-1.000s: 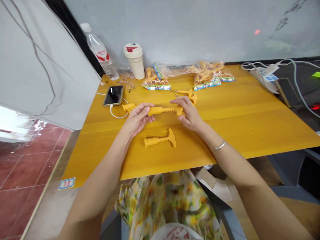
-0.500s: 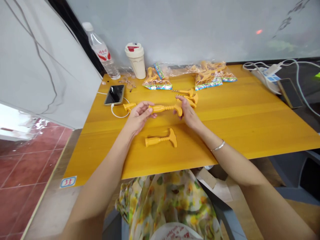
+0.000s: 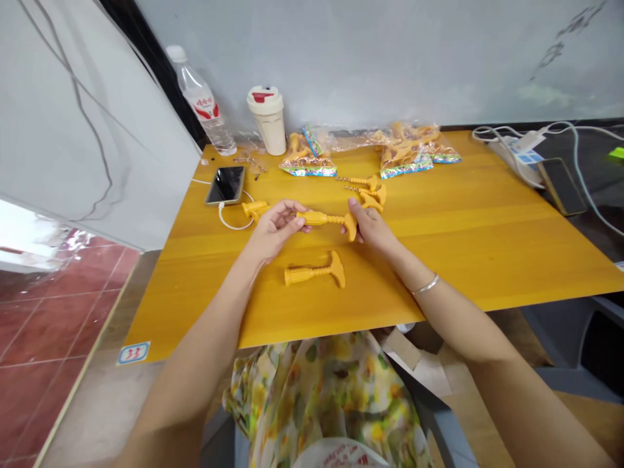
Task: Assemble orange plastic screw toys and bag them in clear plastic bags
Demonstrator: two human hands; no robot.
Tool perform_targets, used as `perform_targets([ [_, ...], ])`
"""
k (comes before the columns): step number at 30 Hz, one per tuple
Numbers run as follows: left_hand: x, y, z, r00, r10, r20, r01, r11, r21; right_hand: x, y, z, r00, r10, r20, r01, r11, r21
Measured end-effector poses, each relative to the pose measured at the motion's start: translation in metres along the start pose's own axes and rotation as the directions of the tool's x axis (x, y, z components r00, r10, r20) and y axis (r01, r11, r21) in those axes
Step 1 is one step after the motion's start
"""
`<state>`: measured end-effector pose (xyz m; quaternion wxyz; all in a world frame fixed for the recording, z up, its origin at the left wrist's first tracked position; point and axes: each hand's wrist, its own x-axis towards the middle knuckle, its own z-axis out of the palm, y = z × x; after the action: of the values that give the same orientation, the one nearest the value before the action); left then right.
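Observation:
Between my hands, above the table, is a yellow plastic corkscrew (image 3: 316, 218) with a T-shaped handle and a ribbed sleeve over its tip. My left hand (image 3: 279, 227) pinches the sleeve end between thumb and fingers. At the other end, my right hand (image 3: 373, 226) has its thumb and fingers closed about the T-handle. A second sleeved corkscrew (image 3: 312, 273) lies nearer to me on the table. Beyond my right hand are several corkscrews (image 3: 373, 190) with bare metal spirals. Loose yellow sleeves (image 3: 253, 209) lie just past my left hand, partly hidden by it.
Clear bags of yellow corkscrews (image 3: 409, 146) and another such bag (image 3: 299, 156) lie along the back of the wooden table (image 3: 439, 247). A bottle (image 3: 205, 104), a cup (image 3: 268, 123) and a cabled phone (image 3: 225, 185) stand or lie at back left. Cables and another phone (image 3: 563, 187) are at right.
My right hand's fingers have closed more around the T-handle. The held corkscrew and both hands have shifted slightly right and toward me.

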<state>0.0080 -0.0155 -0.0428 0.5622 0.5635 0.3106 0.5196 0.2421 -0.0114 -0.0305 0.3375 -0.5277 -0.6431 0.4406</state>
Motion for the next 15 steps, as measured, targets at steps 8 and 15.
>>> perform_targets([
  [8, -0.001, 0.0, -0.007, 0.995, 0.016, 0.102, -0.062, 0.883, 0.466, 0.001, 0.0, 0.001, 0.982, 0.046, 0.181, -0.074, 0.986, 0.148],
  [15, -0.002, 0.012, -0.012, 0.969, -0.106, 0.221, -0.089, 0.687, 0.721, -0.003, 0.002, 0.0, 0.907, 0.022, 0.42, -0.013, 1.0, -0.025],
])
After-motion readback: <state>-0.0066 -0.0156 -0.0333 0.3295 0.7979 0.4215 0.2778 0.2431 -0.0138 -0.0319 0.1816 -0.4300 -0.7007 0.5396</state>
